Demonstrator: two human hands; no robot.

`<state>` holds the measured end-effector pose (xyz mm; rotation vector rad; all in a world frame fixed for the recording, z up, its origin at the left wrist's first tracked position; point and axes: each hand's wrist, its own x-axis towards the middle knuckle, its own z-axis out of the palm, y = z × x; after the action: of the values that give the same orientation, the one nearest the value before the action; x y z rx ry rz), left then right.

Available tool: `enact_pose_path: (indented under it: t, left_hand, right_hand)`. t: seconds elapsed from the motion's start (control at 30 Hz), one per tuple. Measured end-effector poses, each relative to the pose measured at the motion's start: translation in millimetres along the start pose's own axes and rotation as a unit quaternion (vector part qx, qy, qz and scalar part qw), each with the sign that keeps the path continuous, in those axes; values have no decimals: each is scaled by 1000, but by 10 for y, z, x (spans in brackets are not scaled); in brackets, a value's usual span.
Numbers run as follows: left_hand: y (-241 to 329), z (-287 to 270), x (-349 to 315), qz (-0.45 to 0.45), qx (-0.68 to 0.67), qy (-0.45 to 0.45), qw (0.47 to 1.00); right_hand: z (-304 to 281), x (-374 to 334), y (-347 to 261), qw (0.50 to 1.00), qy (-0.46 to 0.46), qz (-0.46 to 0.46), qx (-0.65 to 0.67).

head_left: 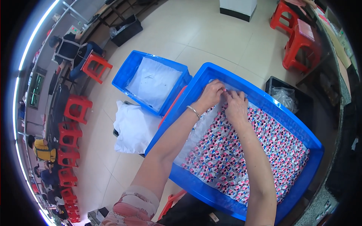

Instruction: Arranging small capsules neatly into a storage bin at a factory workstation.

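Pink-and-white pieces point(279, 150) seemingly get laid out — left hand point(211, 95) and right hand point(236, 107) curled, grasp unclear — the next probably needing bare liner point(197, 138).

No readable text, numbers or signs. Small pale tag point(214, 217) just outside big blue bin's point(211, 199) near edge, print too small. Dark marks mid white sheet point(156, 88), smaller blue bin point(128, 69): not legible.
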<state>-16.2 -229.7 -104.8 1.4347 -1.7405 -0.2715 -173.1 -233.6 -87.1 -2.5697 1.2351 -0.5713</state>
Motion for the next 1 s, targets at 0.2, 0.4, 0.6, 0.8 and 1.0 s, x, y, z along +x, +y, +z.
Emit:
enact_pose_path:
  t: [0.2, 0.4, 0.6, 0.8, 1.0]
  left_hand:
    - [530, -507, -150, -56, 158, -209, 964]
    - [417, -473, -341, -34, 262, -236, 935]
    - [455, -497, -115, -63, 195, -273, 940]
    - [326, -439, -224, 42, 204, -289, 934]
    - [295, -399, -80, -16, 166, -245, 955]
  right_hand:
    - [-22, -31, 132, 999, -5, -26, -17]
    - [-137, -47, 57, 999, -19, 16, 46]
    - [-222, -257, 204, 996, 14, 5, 90]
    - [-204, -380, 295, 993, 44, -14, 110]
    - [-248, -369, 312, 993, 34, -15, 112]
